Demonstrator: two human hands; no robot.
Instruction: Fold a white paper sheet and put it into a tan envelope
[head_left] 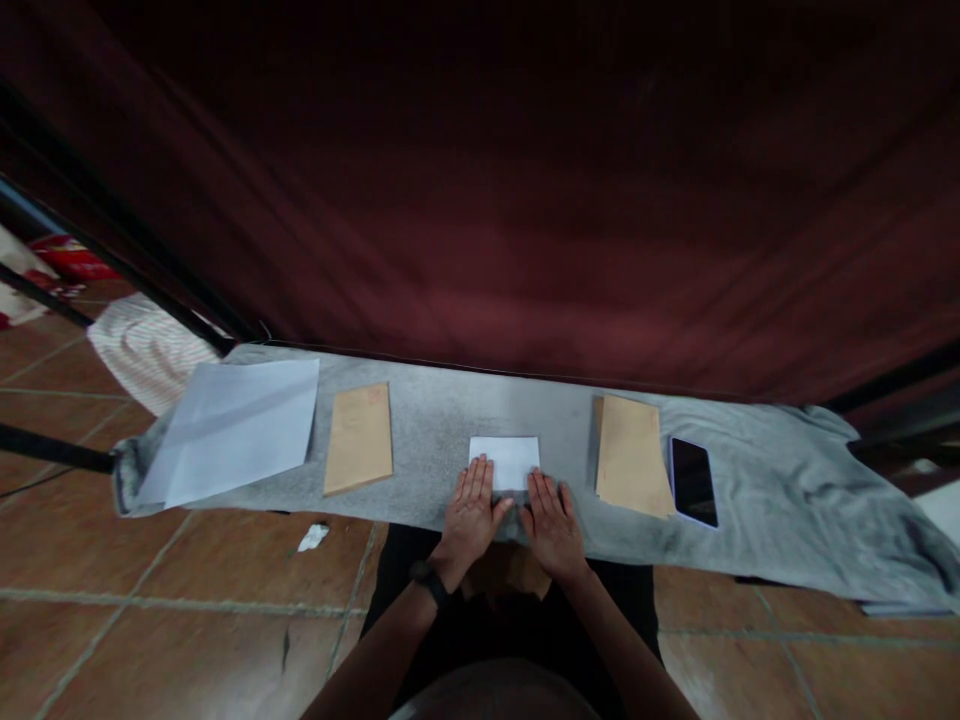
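A small folded sheet of white paper [505,460] lies on the grey cloth in front of me. My left hand [471,512] rests flat with its fingers stretched over the paper's lower left corner. At the lower right corner, the fingertips of my right hand [553,522] touch the paper, fingers extended. Both thumbs point inward below the paper's near edge. Neither hand grips anything. A brown envelope [358,438] lies to the left, and a stack of brown envelopes [632,455] lies to the right.
Large white sheets [244,425] lie at the left end of the cloth-covered bench [427,420]. A phone [693,482] is right of the envelope stack. A dark red curtain [495,250] hangs along the far edge. A white scrap [313,537] lies on the tiled floor.
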